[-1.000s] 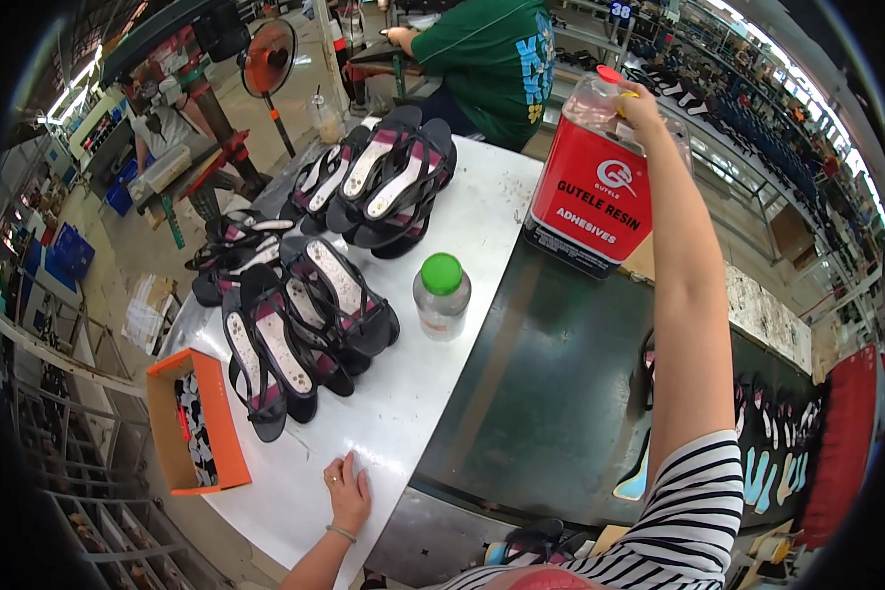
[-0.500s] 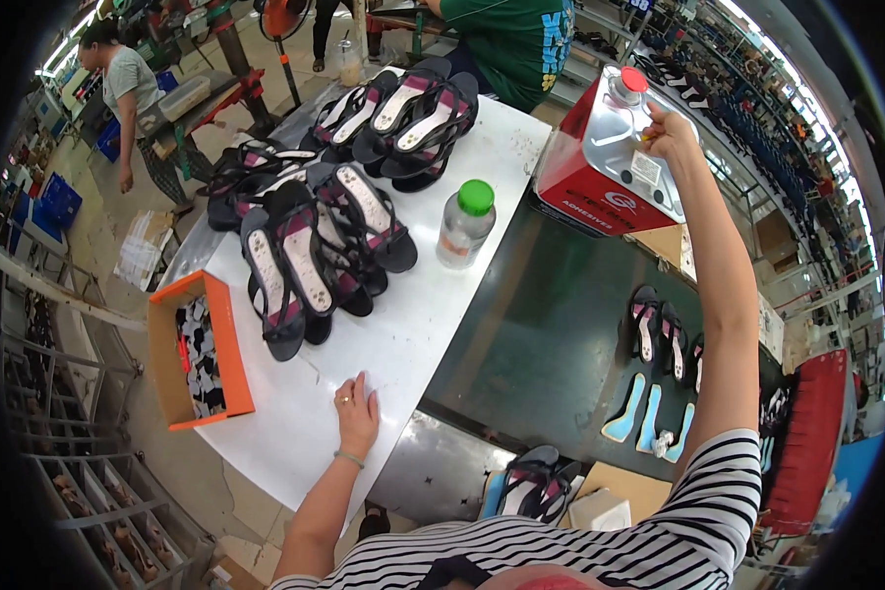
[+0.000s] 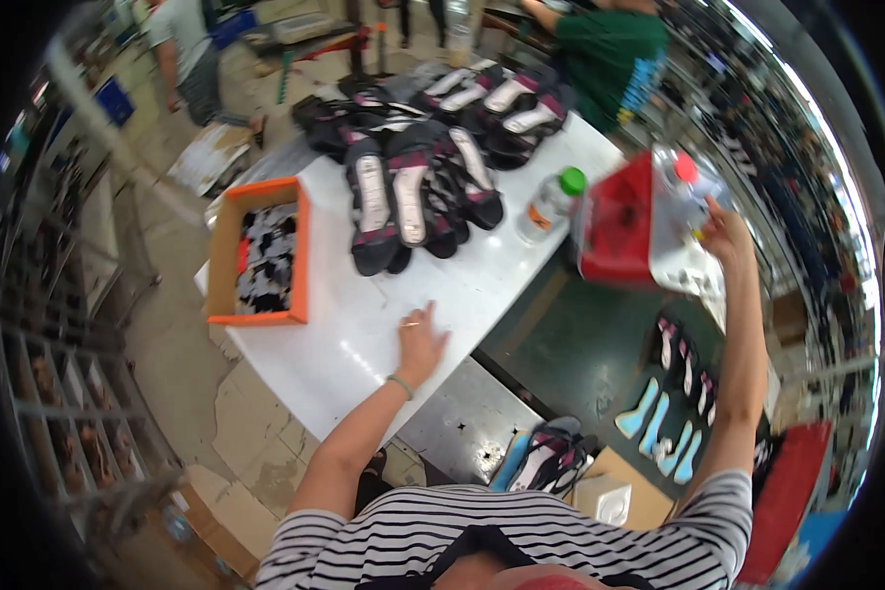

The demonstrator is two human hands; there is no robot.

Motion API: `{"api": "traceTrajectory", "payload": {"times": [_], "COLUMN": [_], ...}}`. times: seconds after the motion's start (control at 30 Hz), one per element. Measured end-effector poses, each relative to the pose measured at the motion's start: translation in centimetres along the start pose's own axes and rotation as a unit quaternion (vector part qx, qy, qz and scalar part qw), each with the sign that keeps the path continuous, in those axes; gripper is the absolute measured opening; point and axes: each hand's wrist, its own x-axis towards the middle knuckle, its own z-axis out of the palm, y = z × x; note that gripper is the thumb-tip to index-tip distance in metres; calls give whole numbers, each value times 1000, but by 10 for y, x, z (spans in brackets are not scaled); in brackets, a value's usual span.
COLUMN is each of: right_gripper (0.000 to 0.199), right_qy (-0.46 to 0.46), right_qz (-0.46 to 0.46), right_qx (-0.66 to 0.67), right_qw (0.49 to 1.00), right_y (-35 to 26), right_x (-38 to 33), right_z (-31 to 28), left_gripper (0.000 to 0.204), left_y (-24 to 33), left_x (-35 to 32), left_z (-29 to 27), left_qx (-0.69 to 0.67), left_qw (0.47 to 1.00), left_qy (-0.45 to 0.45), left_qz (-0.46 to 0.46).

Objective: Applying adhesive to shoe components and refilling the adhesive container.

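My left hand (image 3: 421, 342) lies flat and open, palm down, on the smooth white surface (image 3: 344, 334), holding nothing. A thin band circles that wrist. Just left of the hand sits an orange cardboard box (image 3: 257, 251), shallow and square, full of small black-and-white pieces. Right of the hand the white top gives way to a dull dark green surface (image 3: 580, 344).

My right hand (image 3: 726, 234) is raised above the green surface with its grip closed on the top of a red canister (image 3: 631, 224), a boxy can with a pale side and a red cap; it looks blurred and tipped. Half a second ago the canister sat farther out and higher from the hand on the white top; it has since come closer, and the whole view has swung left.

Just left of the canister stands a clear plastic bottle (image 3: 548, 203) with a green lid. Beyond the bottle, black sandals (image 3: 413, 187) with pale insoles lie piled in overlapping rows. Past them a person in a green shirt (image 3: 615, 59) leans in at the far edge.
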Motion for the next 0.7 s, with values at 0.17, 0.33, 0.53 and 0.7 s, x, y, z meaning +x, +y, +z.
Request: {"api": "traceTrajectory", "payload": {"times": [0.17,0.33,0.53,0.7], "right_gripper": [29,42,41,44], "right_qy": [-167,-129,-218,-110], "right_qz": [-31,-34,-98,-174], "right_qx": [-64,-79,-117,-219], "right_qw": [983,988,964,954], "right_y": [10,32,53,74], "right_x": [-24,-102,-105,-134], "right_z": [-82,-79,-53,-39], "left_gripper": [84,123,149,145], "left_y": [88,156,171,177], "left_x": [7,26,101,102], "left_z": [66,72,90,83], "left_qx": [-383,-359,-361,-358], "left_qw": [914,909,918,920], "left_qy": [-131,-212,-114,-116], "left_qz": [10,30,117,108]}}
